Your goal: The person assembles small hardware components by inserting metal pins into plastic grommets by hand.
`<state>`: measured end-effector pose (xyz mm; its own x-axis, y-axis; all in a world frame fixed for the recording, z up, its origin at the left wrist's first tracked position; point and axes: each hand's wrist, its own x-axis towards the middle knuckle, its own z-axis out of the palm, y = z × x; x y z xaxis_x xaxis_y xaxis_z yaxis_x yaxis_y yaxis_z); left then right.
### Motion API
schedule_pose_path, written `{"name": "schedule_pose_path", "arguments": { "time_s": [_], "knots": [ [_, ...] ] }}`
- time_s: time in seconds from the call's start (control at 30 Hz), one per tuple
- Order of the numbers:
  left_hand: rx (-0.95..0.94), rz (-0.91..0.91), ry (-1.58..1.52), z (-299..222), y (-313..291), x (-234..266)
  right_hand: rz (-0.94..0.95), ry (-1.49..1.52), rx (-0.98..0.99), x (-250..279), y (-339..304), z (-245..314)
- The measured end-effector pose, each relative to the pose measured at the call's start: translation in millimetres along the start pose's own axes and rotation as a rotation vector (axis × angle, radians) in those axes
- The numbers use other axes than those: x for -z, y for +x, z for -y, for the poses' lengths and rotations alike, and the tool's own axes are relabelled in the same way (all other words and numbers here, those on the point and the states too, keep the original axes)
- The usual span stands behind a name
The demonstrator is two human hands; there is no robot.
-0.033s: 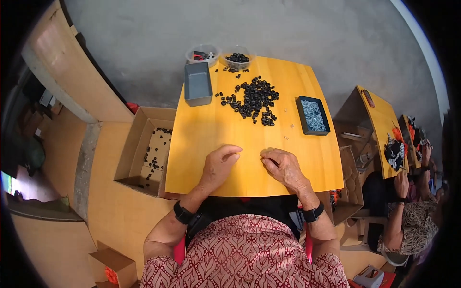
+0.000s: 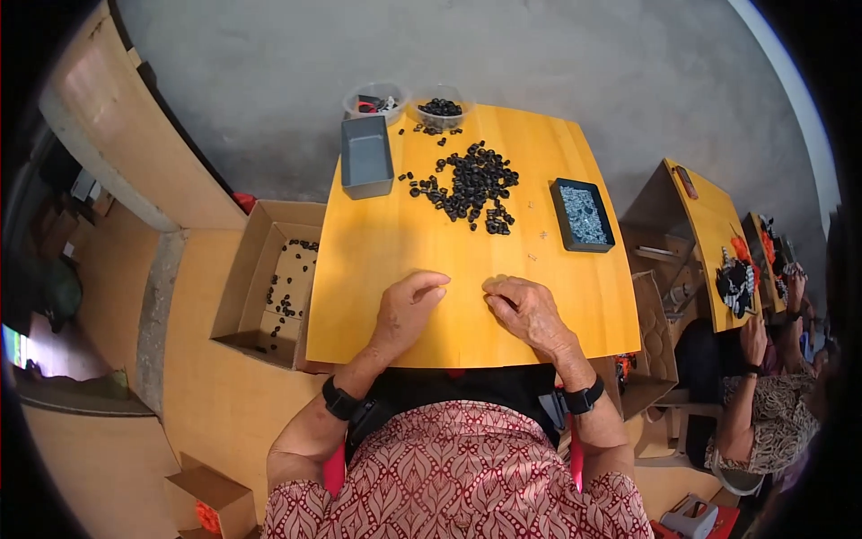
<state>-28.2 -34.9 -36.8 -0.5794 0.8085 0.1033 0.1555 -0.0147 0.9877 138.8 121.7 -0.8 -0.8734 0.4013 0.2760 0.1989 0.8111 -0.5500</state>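
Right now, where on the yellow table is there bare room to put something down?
Bare wood lies between the grey bin and the left hand, and between the black tray and the right hand. The middle back is crowded with the pile of black parts.

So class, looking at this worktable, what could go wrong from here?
1. The loose pile of small black parts lies unboxed on the yellow wooden table; a sweep of the left hand or right hand could scatter it.
2. The two clear plastic tubs sit at the far edge and might get pushed off.

Red leaf-patterned garment, black wristbands (image 2: 340, 399) on both bare forearms.
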Motion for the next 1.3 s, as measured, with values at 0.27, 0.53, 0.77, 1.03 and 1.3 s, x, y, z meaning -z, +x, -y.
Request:
{"name": "schedule_pose_path", "arguments": {
  "time_s": [0.27,0.53,0.77,1.03,1.3],
  "knots": [
    [-0.067,-0.009,0.137,-2.6,-0.1,4.7,-0.036,-0.042,0.033,-12.7,5.0,-1.9],
    [-0.045,0.018,0.085,-4.1,2.4,5.2,0.046,-0.110,0.162,11.7,74.9,-2.7],
    [-0.051,0.028,0.042,-2.2,3.2,7.2,-0.097,-0.213,0.353,-23.1,230.0,-6.9],
    [-0.078,0.042,0.070,-8.9,2.3,8.3,0.080,-0.578,0.354,-86.0,328.7,-36.1],
    [-0.029,0.058,0.097,-11.9,3.8,10.4,0.149,-0.573,0.261,-101.1,312.7,-49.5]
  ]
}}
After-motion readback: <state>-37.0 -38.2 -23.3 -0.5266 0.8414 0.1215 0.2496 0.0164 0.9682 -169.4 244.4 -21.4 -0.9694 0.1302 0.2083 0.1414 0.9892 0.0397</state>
